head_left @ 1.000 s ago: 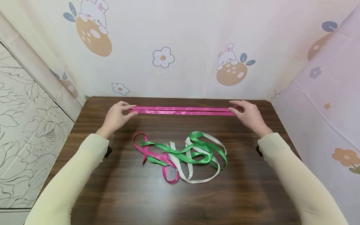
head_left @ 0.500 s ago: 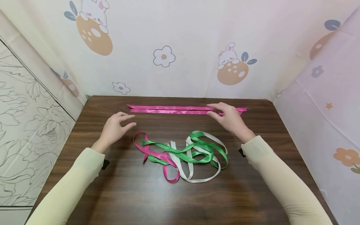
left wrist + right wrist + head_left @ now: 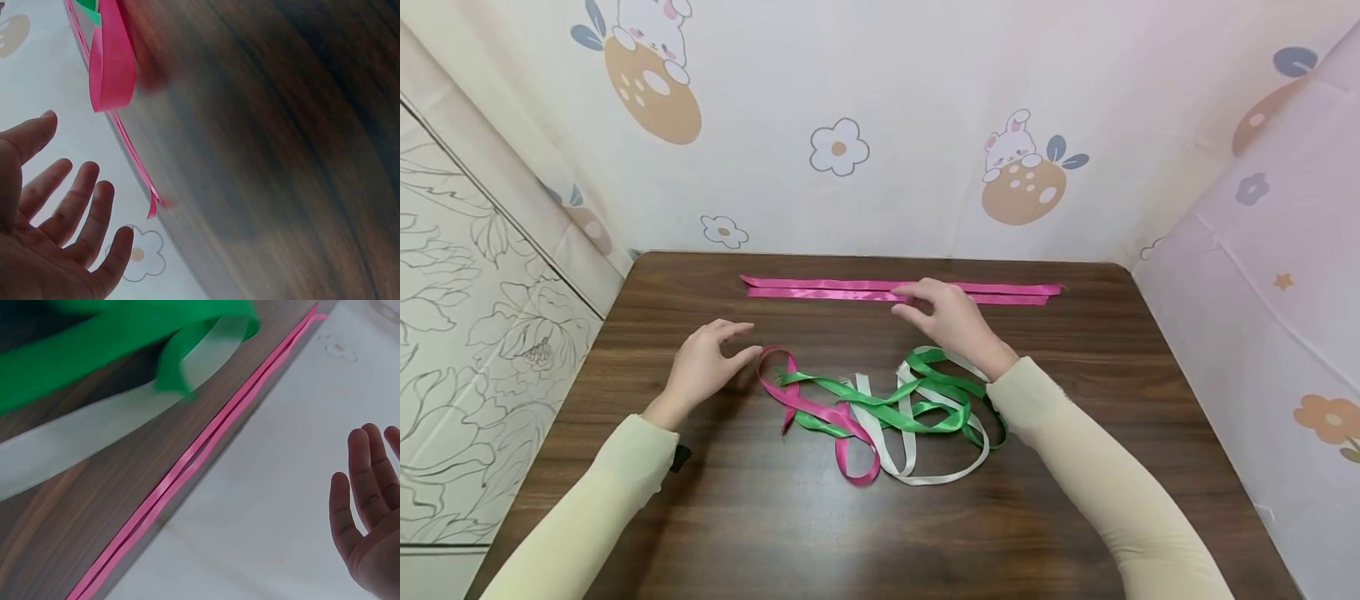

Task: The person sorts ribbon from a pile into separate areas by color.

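Two pink ribbons (image 3: 820, 294) (image 3: 187, 456) lie straight, side by side, along the table's back edge. In front of them is a loose tangle of a pink ribbon (image 3: 812, 409) (image 3: 114, 69), green ribbons (image 3: 880, 410) (image 3: 125, 337) and white ribbon (image 3: 936, 480) (image 3: 69, 447). My left hand (image 3: 700, 364) (image 3: 62, 237), fingers apart and holding nothing, is just left of the tangle's pink loop. My right hand (image 3: 951, 317) (image 3: 375, 512) hovers with parted fingers over the middle of the straight ribbons, behind the tangle, and grips nothing.
The brown wooden table (image 3: 760, 533) reaches back to a printed curtain (image 3: 910, 100). A white panel with flower outlines (image 3: 490, 350) stands at the left, and more printed cloth (image 3: 1285, 292) hangs at the right.
Both hands have let go of the straight pink ribbons' ends. The right hand has moved left to their middle; the left has come slightly nearer the front, beside the tangle.
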`<state>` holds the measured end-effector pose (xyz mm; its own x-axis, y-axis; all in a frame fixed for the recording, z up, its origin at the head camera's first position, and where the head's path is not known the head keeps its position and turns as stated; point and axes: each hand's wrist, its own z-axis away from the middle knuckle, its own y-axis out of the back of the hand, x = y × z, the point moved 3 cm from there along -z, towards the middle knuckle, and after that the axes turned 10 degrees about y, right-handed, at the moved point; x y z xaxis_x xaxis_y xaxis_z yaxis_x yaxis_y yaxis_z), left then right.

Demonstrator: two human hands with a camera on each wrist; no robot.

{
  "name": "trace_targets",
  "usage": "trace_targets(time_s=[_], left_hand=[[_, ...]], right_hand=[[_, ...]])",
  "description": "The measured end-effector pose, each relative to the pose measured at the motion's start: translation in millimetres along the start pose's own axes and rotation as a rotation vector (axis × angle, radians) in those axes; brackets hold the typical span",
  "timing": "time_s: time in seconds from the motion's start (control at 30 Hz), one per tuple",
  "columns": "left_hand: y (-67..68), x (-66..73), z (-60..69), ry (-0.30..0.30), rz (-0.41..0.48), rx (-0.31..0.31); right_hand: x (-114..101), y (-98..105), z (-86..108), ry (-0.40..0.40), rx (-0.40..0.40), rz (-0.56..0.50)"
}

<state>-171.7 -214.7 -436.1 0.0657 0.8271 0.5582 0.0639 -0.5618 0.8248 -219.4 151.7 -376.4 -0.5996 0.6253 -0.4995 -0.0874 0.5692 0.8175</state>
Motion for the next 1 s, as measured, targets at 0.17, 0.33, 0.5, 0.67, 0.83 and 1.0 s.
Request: trace_targets(time_s=[0.17,0.33,0.5,0.67,0.83,1.0], left_hand=[[-5.2,-1.6,0.2,0.016,-0.016,-0.019],[-11.1,-4.6,1.6,0.040,-0.029,-0.053],[-15.1,-7.8,3.1,0.052,-0.025,-0.072],[-19.7,-10.6,5.5,0.068,-0.006,-0.085],[-25.2,-10.9,5.6,0.072,0.016,-0.087],[-29.9,-7.3,4.1,0.066,0.050,-0.084]], right_hand=[[-15.8,-14.6,-16.5,0.014,-0.032,0.005],[-25.9,-31.0,-30.2,0.028,-0.074,0.009],[-32.3,-47.1,-39.8,0.016,-0.102,0.006],[-37.4,-67.9,-46.3,-0.015,-0.148,-0.025],[-42.2,-90.3,-51.9,-0.027,-0.219,-0.041],[-45.6,-108.2,-54.5,-0.036,-0.270,-0.028]])
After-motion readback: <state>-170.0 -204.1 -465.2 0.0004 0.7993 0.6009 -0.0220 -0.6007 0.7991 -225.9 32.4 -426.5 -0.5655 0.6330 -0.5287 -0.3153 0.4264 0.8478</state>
